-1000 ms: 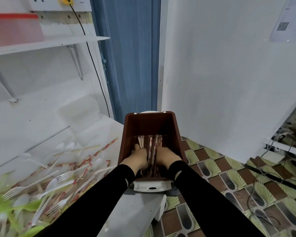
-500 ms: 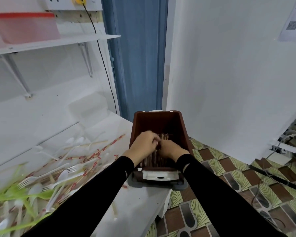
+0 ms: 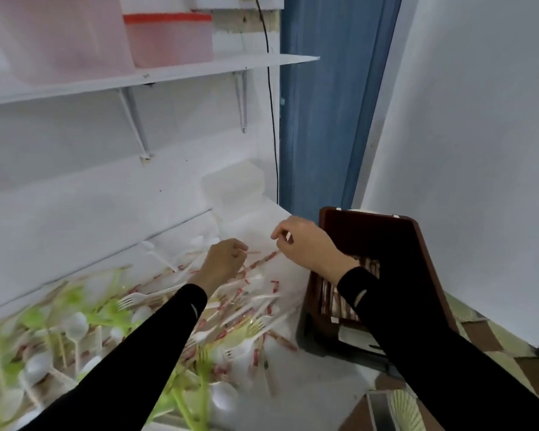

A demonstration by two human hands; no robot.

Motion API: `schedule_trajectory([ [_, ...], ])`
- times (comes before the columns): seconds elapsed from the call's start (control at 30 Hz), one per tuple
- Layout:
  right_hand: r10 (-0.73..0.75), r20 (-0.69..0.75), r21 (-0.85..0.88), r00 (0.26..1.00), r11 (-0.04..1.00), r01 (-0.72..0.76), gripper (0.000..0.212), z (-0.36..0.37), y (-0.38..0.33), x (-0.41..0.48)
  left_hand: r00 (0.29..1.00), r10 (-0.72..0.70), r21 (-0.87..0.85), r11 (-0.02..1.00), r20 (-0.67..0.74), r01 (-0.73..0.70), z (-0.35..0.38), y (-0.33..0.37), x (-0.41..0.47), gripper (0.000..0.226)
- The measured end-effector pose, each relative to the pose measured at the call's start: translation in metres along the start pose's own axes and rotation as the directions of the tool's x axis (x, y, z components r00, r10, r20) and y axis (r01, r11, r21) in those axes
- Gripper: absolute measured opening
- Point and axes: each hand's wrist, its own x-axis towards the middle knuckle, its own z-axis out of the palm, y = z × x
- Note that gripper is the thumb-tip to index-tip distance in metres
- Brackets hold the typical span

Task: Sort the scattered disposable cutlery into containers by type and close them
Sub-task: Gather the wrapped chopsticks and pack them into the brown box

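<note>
Reaching over the scattered cutlery on the counter, left hand and right hand pinch wrapped sticks; the brown box beside them could get knocked.

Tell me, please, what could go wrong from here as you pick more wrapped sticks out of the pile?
1. The brown container sits right at the table edge; the right sleeve crossing above it might nudge it off.
2. White forks and green cutlery tangle with the wrapped sticks, so a wrong type could come along.
3. Both hands, left hand and right hand, reach close together and may bump.
</note>
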Motion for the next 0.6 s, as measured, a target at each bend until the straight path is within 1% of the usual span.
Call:
schedule_trajectory([
  [0.03, -0.020, 0.040, -0.032, 0.999, 0.999, 0.022, 0.020, 0.010, -0.003, 0.011, 0.999, -0.031, 0.033, 0.999, 0.009, 0.030, -0.001, -0.011, 0.004, 0.021],
  [0.1, -0.006, 0.137, -0.084, 0.991, 0.996, 0.017, 0.024, 0.033, -0.007, 0.031, 0.997, -0.059, 0.106, 0.993, 0.042, 0.055, 0.000, -0.028, 0.011, 0.030],
  [0.2, 0.089, 0.313, -0.215, 0.946, 0.976, -0.020, 0.034, 0.067, -0.010, 0.055, 0.996, 0.016, 0.291, 0.956, 0.082, -0.040, 0.002, -0.053, 0.025, 0.039],
  [0.27, 0.136, 0.425, -0.298, 0.895, 0.954, -0.003, 0.043, 0.087, -0.009, 0.059, 0.989, 0.059, 0.409, 0.906, 0.134, -0.109, 0.002, -0.067, 0.035, 0.043],
  [0.33, 0.169, 0.500, -0.378, 0.849, 0.925, 0.038, 0.044, 0.103, -0.006, 0.059, 0.983, 0.098, 0.471, 0.867, 0.157, -0.162, 0.002, -0.081, 0.045, 0.045],
  [0.4, 0.180, 0.516, -0.436, 0.837, 0.897, 0.077, 0.041, 0.112, -0.004, 0.059, 0.984, 0.114, 0.502, 0.848, 0.139, -0.169, 0.003, -0.093, 0.052, 0.043],
  [0.47, 0.157, 0.487, -0.473, 0.859, 0.875, 0.108, 0.040, 0.118, -0.003, 0.061, 0.977, 0.165, 0.540, 0.815, 0.134, -0.211, 0.005, -0.099, 0.056, 0.039],
  [0.53, 0.155, 0.452, -0.518, 0.878, 0.847, 0.117, 0.038, 0.120, -0.003, 0.063, 0.960, 0.224, 0.558, 0.781, 0.169, -0.281, 0.009, -0.112, 0.062, 0.040],
  [0.6, 0.166, 0.446, -0.577, 0.880, 0.805, 0.140, 0.033, 0.121, -0.002, 0.062, 0.950, 0.239, 0.535, 0.785, 0.203, -0.312, 0.011, -0.120, 0.065, 0.039],
])
